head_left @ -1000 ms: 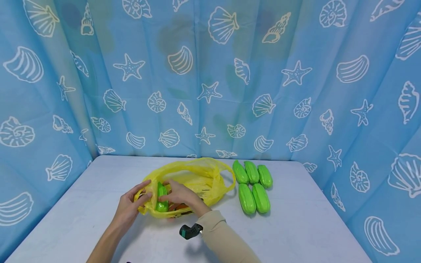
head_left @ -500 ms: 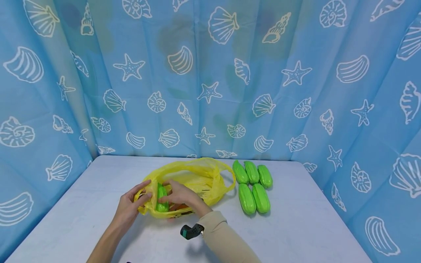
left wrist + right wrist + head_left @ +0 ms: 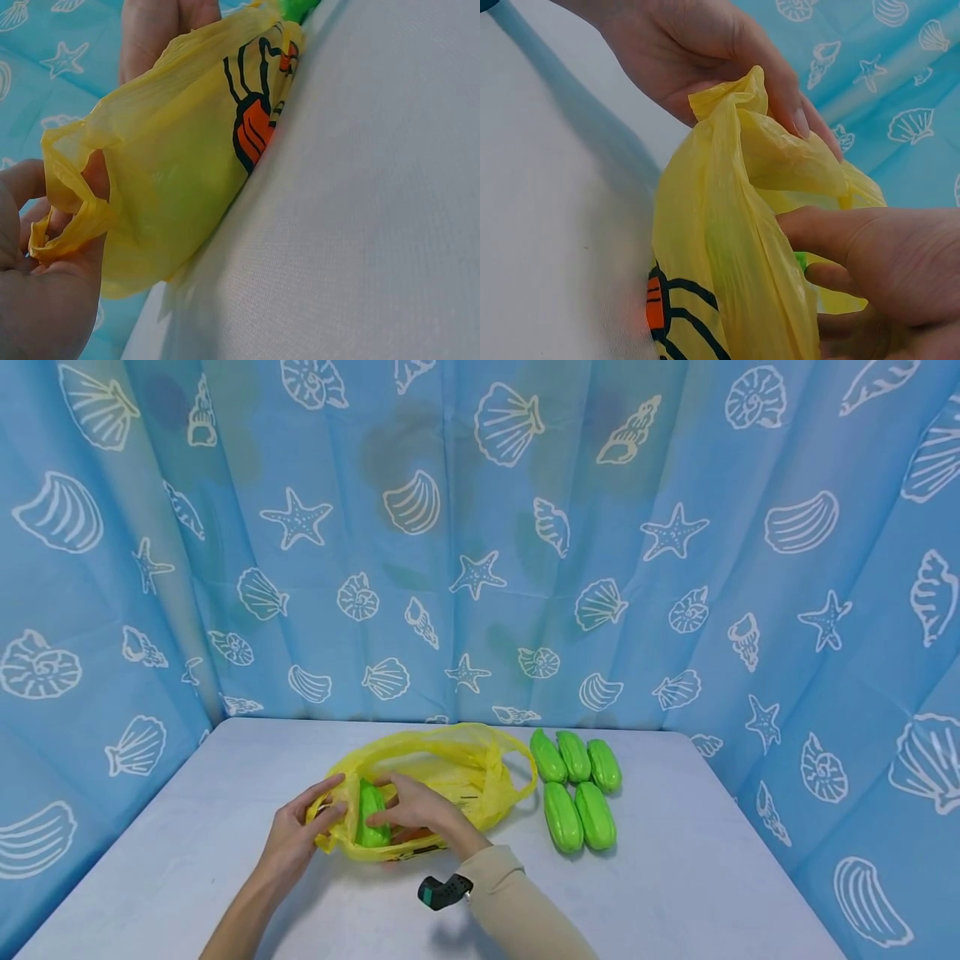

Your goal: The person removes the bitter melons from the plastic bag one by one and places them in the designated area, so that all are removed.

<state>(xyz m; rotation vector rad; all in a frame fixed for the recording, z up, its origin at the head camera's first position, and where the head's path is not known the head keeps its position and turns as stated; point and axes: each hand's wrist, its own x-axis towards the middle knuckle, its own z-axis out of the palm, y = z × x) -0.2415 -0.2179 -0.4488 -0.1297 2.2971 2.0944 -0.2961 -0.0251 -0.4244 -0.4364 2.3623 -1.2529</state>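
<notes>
In the head view, a yellow plastic bag (image 3: 495, 789) lies on its side with its mouth spread. My left hand (image 3: 295, 827) pinches the bag's gathered left end, its handle looped among the fingers in the left wrist view. My right hand (image 3: 416, 804) reaches into the mouth and holds a shiny green cucumber-shaped thing (image 3: 369, 797), thumb on its near side. The bag hides part of the thing and some fingertips. Seen from the right wrist, only a sliver of green (image 3: 802, 259) shows between the right hand's fingers. Black-and-orange print (image 3: 255, 131) marks the bag's front.
Several like green cucumber-shaped things (image 3: 576, 814) lie in two rows to the right of the bag. The white table (image 3: 697, 860) runs back to a blue curtain (image 3: 480, 635) with shell prints. A dark device (image 3: 444, 892) sits at the right wrist.
My right hand has shifted slightly right, and the green thing in the bag shows wider than before. The left hand keeps its place on the bag.
</notes>
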